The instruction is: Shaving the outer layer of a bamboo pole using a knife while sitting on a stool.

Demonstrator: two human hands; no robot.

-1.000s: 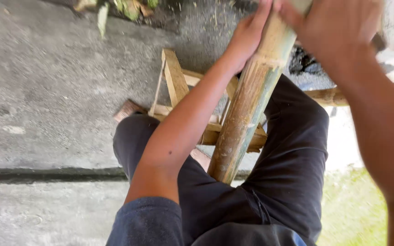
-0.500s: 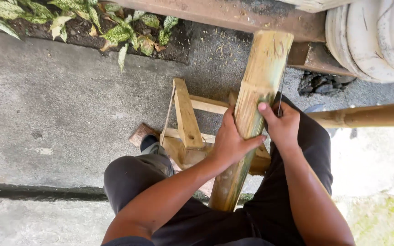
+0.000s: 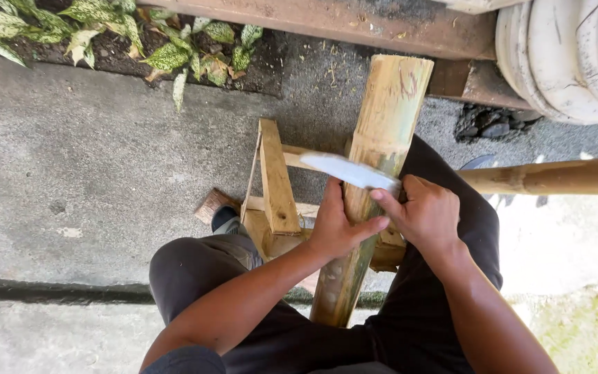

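Between the knees, a thick bamboo pole (image 3: 375, 173) leans toward twelve o'clock. Half a second ago both hands only gripped it; now the right hand (image 3: 427, 215) clamps a pale blade (image 3: 347, 170) across it, left hand (image 3: 337, 225) fingers wrapped round the pole, so cutting looks underway.

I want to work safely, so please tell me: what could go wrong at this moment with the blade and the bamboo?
1. The blade lies across the bamboo pole beside the left hand; a slip might cut its fingers.
2. The pole leans between the legs, held only by hand against the wooden stand; it may roll or shift.
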